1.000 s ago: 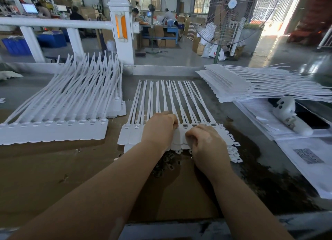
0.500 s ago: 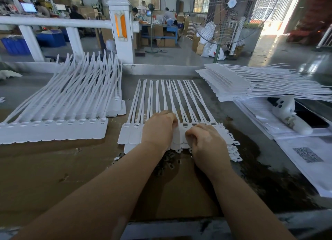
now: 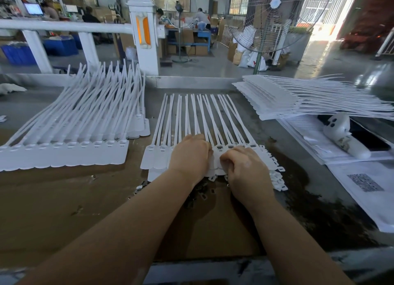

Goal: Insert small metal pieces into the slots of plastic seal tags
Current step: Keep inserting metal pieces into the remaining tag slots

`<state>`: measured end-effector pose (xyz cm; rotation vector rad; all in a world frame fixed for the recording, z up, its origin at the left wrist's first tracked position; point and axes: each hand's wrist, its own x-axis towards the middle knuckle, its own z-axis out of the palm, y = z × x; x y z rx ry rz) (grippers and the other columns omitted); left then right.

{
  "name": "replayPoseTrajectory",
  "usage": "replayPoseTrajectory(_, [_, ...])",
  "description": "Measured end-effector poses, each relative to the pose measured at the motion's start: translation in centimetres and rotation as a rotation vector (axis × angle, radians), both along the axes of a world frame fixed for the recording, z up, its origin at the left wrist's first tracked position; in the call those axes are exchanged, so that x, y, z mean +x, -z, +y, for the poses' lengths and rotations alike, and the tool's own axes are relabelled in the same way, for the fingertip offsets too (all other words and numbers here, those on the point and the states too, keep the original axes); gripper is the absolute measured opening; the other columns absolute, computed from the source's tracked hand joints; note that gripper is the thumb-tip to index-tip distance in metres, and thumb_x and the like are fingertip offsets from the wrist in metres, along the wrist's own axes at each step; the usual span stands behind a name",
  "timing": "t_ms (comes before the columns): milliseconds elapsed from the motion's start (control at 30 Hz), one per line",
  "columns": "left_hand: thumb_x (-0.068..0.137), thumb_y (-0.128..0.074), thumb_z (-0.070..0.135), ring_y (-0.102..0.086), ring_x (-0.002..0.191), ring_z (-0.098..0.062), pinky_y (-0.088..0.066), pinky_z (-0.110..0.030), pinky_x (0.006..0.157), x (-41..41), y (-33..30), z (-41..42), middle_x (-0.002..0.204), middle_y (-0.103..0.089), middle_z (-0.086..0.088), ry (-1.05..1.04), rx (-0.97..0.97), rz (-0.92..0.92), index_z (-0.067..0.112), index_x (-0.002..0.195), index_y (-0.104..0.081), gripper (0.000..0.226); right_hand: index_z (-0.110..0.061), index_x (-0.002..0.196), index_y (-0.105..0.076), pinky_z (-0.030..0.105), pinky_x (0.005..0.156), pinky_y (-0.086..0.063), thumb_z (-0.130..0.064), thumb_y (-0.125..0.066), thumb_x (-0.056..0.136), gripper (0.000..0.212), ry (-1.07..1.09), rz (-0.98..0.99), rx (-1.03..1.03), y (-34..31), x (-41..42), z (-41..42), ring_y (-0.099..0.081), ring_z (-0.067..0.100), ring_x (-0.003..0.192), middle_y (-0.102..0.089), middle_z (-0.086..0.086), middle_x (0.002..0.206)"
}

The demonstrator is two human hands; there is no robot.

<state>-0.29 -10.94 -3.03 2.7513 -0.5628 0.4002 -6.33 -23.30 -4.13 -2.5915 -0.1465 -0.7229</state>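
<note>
A row of white plastic seal tags (image 3: 198,118) lies in the middle of the table, straps pointing away from me. My left hand (image 3: 190,154) rests curled on the tag heads near the row's centre. Right beside it, my right hand (image 3: 245,167) is curled with fingertips pressed together at a tag head; what it pinches is hidden. A heap of small dark metal pieces (image 3: 198,191) lies just below the tags, partly under my wrists. Small white plastic bits (image 3: 277,178) lie at the row's right end.
A large batch of tags (image 3: 70,135) fans out on the left. Another flat stack of tags (image 3: 298,99) sits at the back right, above papers (image 3: 373,191) and a white device (image 3: 343,135). A brown cardboard sheet (image 3: 64,199) covers the near table.
Both hands stay at the same tag heads, with only small finger shifts; the tags have not moved.
</note>
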Motion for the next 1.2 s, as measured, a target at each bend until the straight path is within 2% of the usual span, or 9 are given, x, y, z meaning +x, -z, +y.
replayPoseTrajectory(100, [0.1,-0.035,0.031,-0.045,0.107,-0.019,-0.038,-0.031,0.097,-0.3,0.3,0.0,0.115,-0.055,-0.001,0.014,0.066,-0.002,0.017,0.115,-0.064,0.036,-0.006,0.081,-0.065,0.029,0.072,-0.038,-0.007,-0.051,0.088,0.016,0.002,0.018,-0.004,-0.1,0.1,0.0,-0.05,0.02,0.085,-0.061,0.004,0.084])
replayPoseTrajectory(367, [0.1,-0.034,0.03,-0.042,0.104,-0.02,-0.04,-0.037,0.096,-0.2,0.6,0.2,0.112,-0.05,-0.002,0.03,0.086,0.015,0.014,0.114,-0.063,0.036,-0.005,0.085,-0.066,0.033,0.079,-0.042,-0.008,-0.048,0.09,0.02,0.006,0.052,-0.016,-0.3,-0.1,0.1,-0.052,0.02,0.089,-0.063,0.004,0.088])
replayPoseTrajectory(533, [0.098,-0.042,0.029,-0.045,0.107,-0.017,-0.036,-0.03,0.098,0.2,0.1,0.6,0.107,-0.053,0.001,0.038,-0.057,0.082,0.017,0.109,-0.069,0.032,-0.006,0.086,-0.067,0.033,0.079,-0.042,-0.009,-0.048,0.09,0.019,0.011,0.051,-0.015,-0.2,-0.1,0.1,-0.051,0.019,0.089,-0.063,0.004,0.089])
replayPoseTrajectory(667, [0.098,-0.045,0.03,-0.052,0.108,-0.019,-0.039,-0.026,0.088,0.9,-1.0,1.2,0.116,-0.057,0.0,0.02,-0.122,0.245,0.016,0.112,-0.068,0.03,-0.005,0.086,-0.067,0.031,0.078,-0.042,-0.008,-0.05,0.089,0.018,0.014,0.039,-0.018,-0.2,-0.2,0.1,-0.052,0.02,0.09,-0.063,0.005,0.09])
replayPoseTrajectory(767, [0.095,-0.051,0.025,-0.055,0.107,-0.015,-0.038,-0.02,0.084,0.9,-1.7,1.9,0.121,-0.063,0.003,0.035,-0.257,0.345,0.02,0.112,-0.069,0.025,-0.006,0.088,-0.068,0.032,0.08,-0.042,-0.009,-0.05,0.089,0.019,0.009,0.044,-0.03,-0.2,-0.1,0.0,-0.053,0.019,0.091,-0.064,0.004,0.092])
replayPoseTrajectory(900, [0.091,-0.056,0.016,-0.056,0.112,-0.011,-0.035,-0.016,0.091,0.2,-1.9,2.7,0.12,-0.064,0.005,0.117,-0.258,0.341,0.02,0.109,-0.07,0.023,-0.006,0.091,-0.07,0.033,0.083,-0.043,-0.007,-0.052,0.088,0.018,-0.002,0.041,-0.033,-0.1,-0.1,0.0,-0.055,0.022,0.096,-0.067,0.006,0.096])
replayPoseTrajectory(1067, [0.086,-0.065,0.015,-0.06,0.1,-0.01,-0.044,-0.022,0.091,-1.1,-2.3,2.8,0.109,-0.068,0.005,0.153,-0.264,0.312,0.022,0.098,-0.074,0.017,-0.005,0.089,-0.071,0.036,0.079,-0.044,-0.005,-0.054,0.086,0.017,-0.008,0.014,-0.029,-0.1,-0.2,0.1,-0.058,0.025,0.094,-0.069,0.008,0.094])
replayPoseTrajectory(1200, [0.082,-0.069,0.018,-0.057,0.099,-0.009,-0.04,-0.02,0.086,-2.2,-2.7,3.1,0.104,-0.065,0.008,0.2,-0.228,0.308,0.026,0.085,-0.074,0.009,-0.006,0.088,-0.072,0.034,0.078,-0.045,-0.007,-0.058,0.086,0.014,-0.019,-0.014,-0.021,0.0,-0.2,0.1,-0.06,0.025,0.091,-0.07,0.007,0.092])
